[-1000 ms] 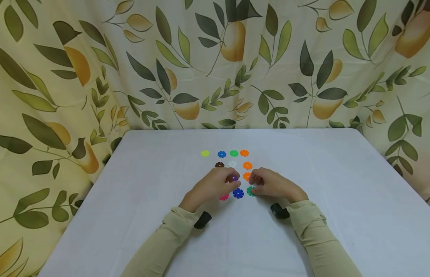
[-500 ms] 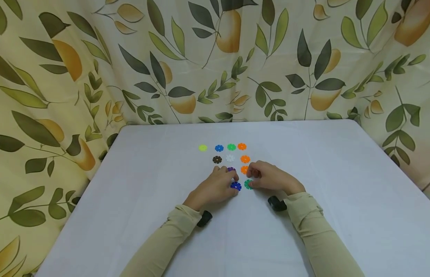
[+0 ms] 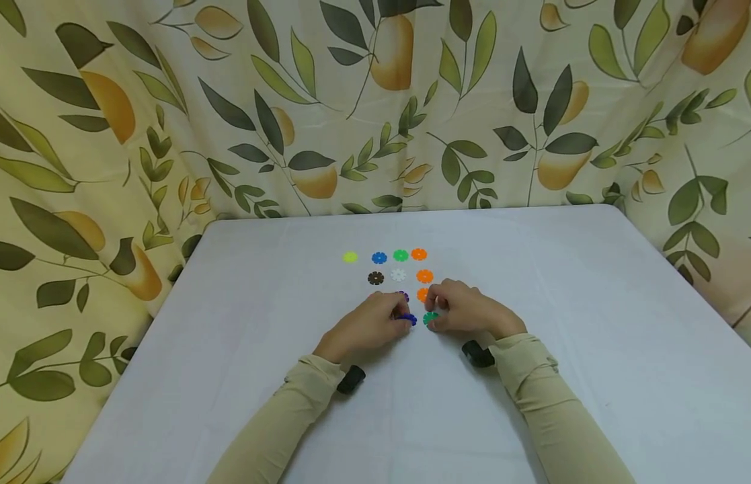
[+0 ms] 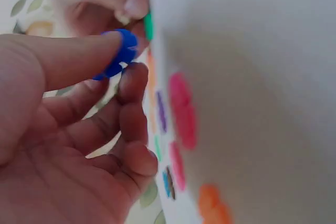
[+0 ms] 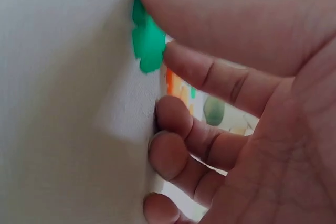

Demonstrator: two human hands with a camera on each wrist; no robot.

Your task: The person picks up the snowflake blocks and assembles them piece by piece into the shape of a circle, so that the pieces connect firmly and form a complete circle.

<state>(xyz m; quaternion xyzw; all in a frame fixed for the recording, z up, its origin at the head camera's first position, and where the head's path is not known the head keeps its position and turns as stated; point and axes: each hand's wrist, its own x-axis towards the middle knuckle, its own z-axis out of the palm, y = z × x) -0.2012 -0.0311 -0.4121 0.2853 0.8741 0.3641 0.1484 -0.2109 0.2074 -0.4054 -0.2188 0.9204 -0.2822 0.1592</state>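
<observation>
Between thumb and forefinger my left hand [image 3: 368, 325] pinches a blue interlocking disc [image 4: 123, 55], a flat notched plastic piece held tilted off the table. To its right, my right hand [image 3: 475, 310] has thumb and forefinger at the edges of a green interlocking disc [image 5: 149, 38], low at the white tabletop; its other fingers are loosely bent. A purple disc [image 4: 161, 111] and pink discs [image 4: 182, 111] lie close to the left hand, the pink ones hidden behind it in the head view. Just beyond the right fingers lies an orange disc [image 3: 422, 294], partly covered.
Further back on the white table [image 3: 532, 269] lie a yellow disc [image 3: 349, 257], a blue one [image 3: 379, 257], a light green one [image 3: 401, 255], a brown one [image 3: 376, 277], a white one [image 3: 398, 275] and more orange discs [image 3: 424, 276]. A patterned curtain [image 3: 375, 134] hangs behind.
My left hand has come down to the blue disc, pinched it and tilted it up from the table. The right hand stays by the green disc. The head view has shifted slightly.
</observation>
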